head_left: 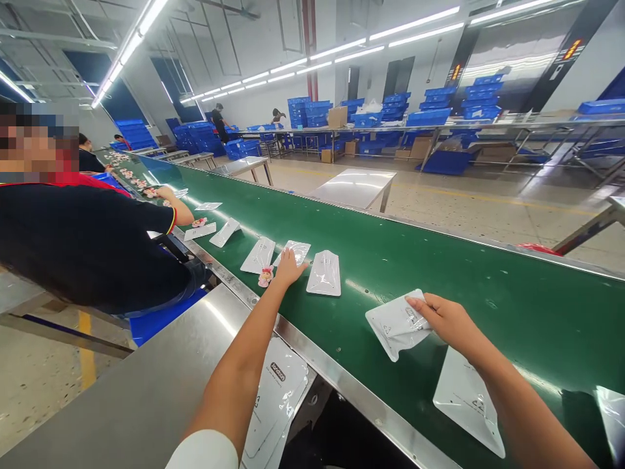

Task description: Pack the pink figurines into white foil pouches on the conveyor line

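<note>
- The right hand lies at about four o'clock in the view, over the long green conveyor belt; its grip is closed, thumb above and fingers below, pinching one corner of a flat white plastic pouch.
- That pouch is pale and glossy, roughly five-sided with a pointed lower end, and carries small grey printed marks; it lies tilted on the belt, just at nine o'clock of the hand.
- The left hand reaches to about eleven o'clock of the pouch; its grip is open, fingers spread flat, the tips touching a clear plastic pouch on the belt; it holds nothing.
- A small pink figure stands just at nine o'clock of the left hand; another white pouch lies just at three o'clock of it.
- A further white pouch lies under the right forearm.
- A person in a dark shirt sits at nine o'clock beside the belt.
- A printed bag lies on the steel worktop at six o'clock.
</note>
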Demonstrator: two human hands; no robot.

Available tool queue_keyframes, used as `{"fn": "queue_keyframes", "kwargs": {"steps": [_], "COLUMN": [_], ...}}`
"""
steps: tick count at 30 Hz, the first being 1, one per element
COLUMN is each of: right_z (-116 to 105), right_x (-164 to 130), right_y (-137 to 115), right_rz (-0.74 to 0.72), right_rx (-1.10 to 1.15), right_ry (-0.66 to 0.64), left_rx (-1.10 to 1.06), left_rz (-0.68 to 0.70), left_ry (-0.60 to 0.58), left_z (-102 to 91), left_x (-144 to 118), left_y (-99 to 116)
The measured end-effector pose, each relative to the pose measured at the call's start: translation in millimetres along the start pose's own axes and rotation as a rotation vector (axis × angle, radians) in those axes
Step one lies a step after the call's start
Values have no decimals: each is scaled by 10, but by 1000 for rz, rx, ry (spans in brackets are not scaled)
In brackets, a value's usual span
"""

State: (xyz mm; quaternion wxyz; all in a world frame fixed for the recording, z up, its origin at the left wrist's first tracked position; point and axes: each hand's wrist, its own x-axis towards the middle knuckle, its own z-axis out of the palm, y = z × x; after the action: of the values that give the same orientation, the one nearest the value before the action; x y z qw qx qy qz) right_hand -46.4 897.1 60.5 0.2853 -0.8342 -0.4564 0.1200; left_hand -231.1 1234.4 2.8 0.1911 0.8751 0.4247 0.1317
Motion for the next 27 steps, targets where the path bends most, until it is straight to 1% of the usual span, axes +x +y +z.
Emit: {"fn": "queue_keyframes", "kwargs": {"steps": [2,3,4,6,7,9,10,13,16,19,20,21,23,24,25,27], "right_z": [-50,-65,-69,-40,-7,93,157,381,615,817,870,914,969,984,994,1022], "right_x": [57,84,107,141,150,153,148,119,81,13,-19,-53,-121,-149,-171,-195], "right_y": [129,188,236,280,266,161,75,-268,-641,-943,-1012,-1063,-1115,-1123,-1127,-1140], "right_rz": [83,121,153,175,151,30,-57,-351,-593,-775,-825,-861,-869,-827,-754,-548], "right_rx": [12,-20,-73,-182,-211,-207,-186,-133,-168,-200,-187,-158,-40,54,162,386], "right_ry": [-118,-126,-90,65,149,274,301,308,296,278,249,212,127,89,56,-7], "left_rx": [77,111,142,198,225,278,303,368,403,404,370,267,-69,-286,-510,-918], "left_rz": [-11,-6,5,39,55,74,79,100,154,228,259,297,329,313,277,180], "left_ry": [-2,0,3,9,8,1,-1,13,20,-29,-74,-155,-300,-345,-368,-382], "left_z": [119,166,202,237,232,174,122,-109,-389,-652,-729,-797,-895,-917,-918,-851], "left_x": [28,9,-23,-105,-148,-229,-273,-474,-863,-1370,-1523,-1654,-1835,-1887,-1922,-1971], "left_y": [-28,-27,-18,22,53,134,182,351,530,661,676,670,590,522,444,297]}}
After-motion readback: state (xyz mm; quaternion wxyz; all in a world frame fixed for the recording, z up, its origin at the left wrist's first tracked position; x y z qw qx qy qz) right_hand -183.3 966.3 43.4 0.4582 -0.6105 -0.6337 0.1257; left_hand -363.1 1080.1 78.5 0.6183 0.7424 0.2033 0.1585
